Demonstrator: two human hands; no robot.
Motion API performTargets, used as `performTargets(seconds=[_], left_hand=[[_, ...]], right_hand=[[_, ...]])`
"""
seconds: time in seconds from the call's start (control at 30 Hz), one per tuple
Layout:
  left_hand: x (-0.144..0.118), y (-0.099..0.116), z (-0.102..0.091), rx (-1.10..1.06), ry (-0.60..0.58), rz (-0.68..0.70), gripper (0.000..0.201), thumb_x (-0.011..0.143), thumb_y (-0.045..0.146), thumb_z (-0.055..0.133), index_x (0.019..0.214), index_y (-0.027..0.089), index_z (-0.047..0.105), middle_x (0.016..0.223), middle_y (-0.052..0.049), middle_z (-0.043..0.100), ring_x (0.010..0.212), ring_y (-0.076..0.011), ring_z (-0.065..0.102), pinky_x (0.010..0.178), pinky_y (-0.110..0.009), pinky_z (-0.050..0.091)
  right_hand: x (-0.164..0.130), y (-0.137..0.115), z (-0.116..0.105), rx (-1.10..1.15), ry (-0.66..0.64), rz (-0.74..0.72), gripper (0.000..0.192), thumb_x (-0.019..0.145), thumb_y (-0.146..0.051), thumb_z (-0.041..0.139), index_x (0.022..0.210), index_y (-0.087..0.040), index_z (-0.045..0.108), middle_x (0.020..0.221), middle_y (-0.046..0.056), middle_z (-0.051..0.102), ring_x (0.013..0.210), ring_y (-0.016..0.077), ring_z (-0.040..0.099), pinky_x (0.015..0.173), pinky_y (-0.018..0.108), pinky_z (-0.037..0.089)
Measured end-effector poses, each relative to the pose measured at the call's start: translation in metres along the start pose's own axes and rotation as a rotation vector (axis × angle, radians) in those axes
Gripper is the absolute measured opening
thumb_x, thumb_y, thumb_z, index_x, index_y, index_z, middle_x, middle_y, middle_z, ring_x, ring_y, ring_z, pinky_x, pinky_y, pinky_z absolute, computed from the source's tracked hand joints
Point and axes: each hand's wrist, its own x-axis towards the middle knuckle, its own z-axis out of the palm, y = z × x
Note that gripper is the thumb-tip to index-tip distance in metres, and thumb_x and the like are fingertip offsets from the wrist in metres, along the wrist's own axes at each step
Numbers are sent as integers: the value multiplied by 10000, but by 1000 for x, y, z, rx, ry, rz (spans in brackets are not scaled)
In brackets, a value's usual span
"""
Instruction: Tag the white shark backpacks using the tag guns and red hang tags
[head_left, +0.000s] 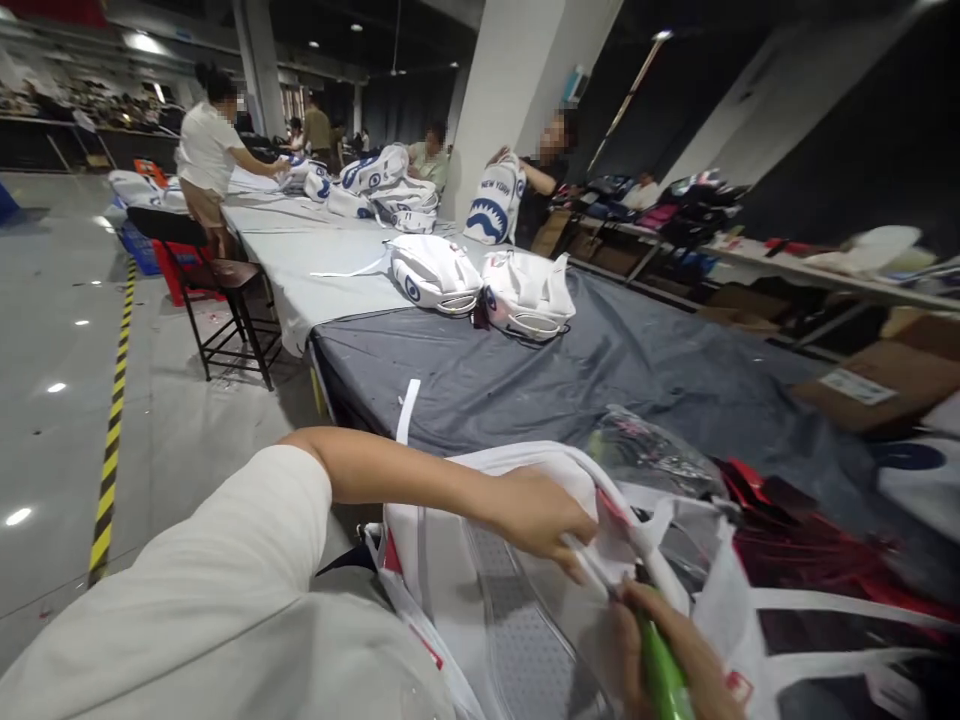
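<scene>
Your left hand (536, 515) reaches across from the left, its grip pinched on the white fabric edge of the white backpack (465, 580) that lies at the near edge of the worktop (600, 370), directly in front of you. Your right hand (675, 650) sits just below and to the right of it at the near bottom of the view, its grip clenched around a green tool (660, 675) whose tip points up toward the spot the left hand pinches; the tool's type cannot be told. Clear plastic wrap (652, 460) lies bunched on the bag just right of the left hand. The worktop carries a dark grey cover here and a light grey cover farther off. Two more white backpacks (480, 280) lie side by side in the middle distance. At the far left a person in a white shirt (206, 150) stands at the worktop beside a dark chair (225, 290). Further right, another person holds up a bag marked NEW YORK (493, 200). Cardboard boxes (877, 385) sit on the right.
</scene>
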Motion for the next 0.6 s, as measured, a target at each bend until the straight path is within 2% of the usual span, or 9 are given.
performTargets(seconds=[0.03,0.1,0.13,0.17,0.27,0.33,0.47,0.53,0.6], left_hand=[[4,-5,5,45,55,58,322,992,394,521,1116,147,684,1121,-83,728,1042,-196,659,746,-300,466],[13,-12,8,177,273,144,313,997,284,503,1245,162,650,1314,-102,643,1242,-221,558,929,-326,443],[18,-14,7,223,356,141,366,977,261,529,1324,174,608,1409,-107,573,1325,-245,488,988,-356,418],[25,-16,7,241,370,119,461,947,270,576,1399,185,552,1469,-112,514,1367,-269,440,1010,-383,404],[52,-26,13,207,140,40,835,820,325,718,1552,174,348,1452,-151,500,1312,-320,482,965,-407,417],[72,-36,23,198,36,24,928,775,326,740,1571,149,298,1345,-166,571,1223,-335,541,938,-417,420],[90,-48,38,204,36,113,973,748,318,737,1565,67,272,1275,-177,606,1183,-327,550,937,-425,418],[84,-46,39,222,66,164,1044,766,353,726,1585,34,164,1278,-181,600,1187,-316,545,930,-420,429],[74,-40,39,284,103,195,1116,760,419,738,1600,58,97,1373,-197,544,1260,-337,505,979,-460,419]], right_hand=[[-5,-1,-2,-10,2,-33,367,918,-509,620,1012,-162,693,981,141,732,886,296,704,853,428,540],[-9,-2,0,-38,29,-102,288,946,-409,623,1058,-150,680,1009,136,727,910,283,700,881,413,531],[-10,-2,3,-55,45,-125,263,947,-377,632,1072,-151,677,1015,130,726,916,277,698,889,405,528],[-10,-2,6,-69,54,-145,249,943,-354,642,1084,-152,675,1020,126,726,920,274,696,895,400,525],[-12,-4,17,-72,70,-143,241,949,-332,636,1101,-147,662,1017,124,718,905,267,689,878,393,523],[-17,-6,24,-57,82,-110,219,958,-327,620,1081,-149,654,993,120,709,891,264,681,872,399,517],[-28,-7,30,-69,48,-139,174,956,-302,616,1066,-168,638,967,102,699,890,269,664,884,435,496],[-29,-5,28,-76,17,-140,193,955,-295,609,1110,-181,623,994,101,698,905,279,664,878,452,495],[-28,-5,25,-62,24,-108,196,950,-286,605,1132,-213,614,996,88,702,901,279,670,857,449,503]])
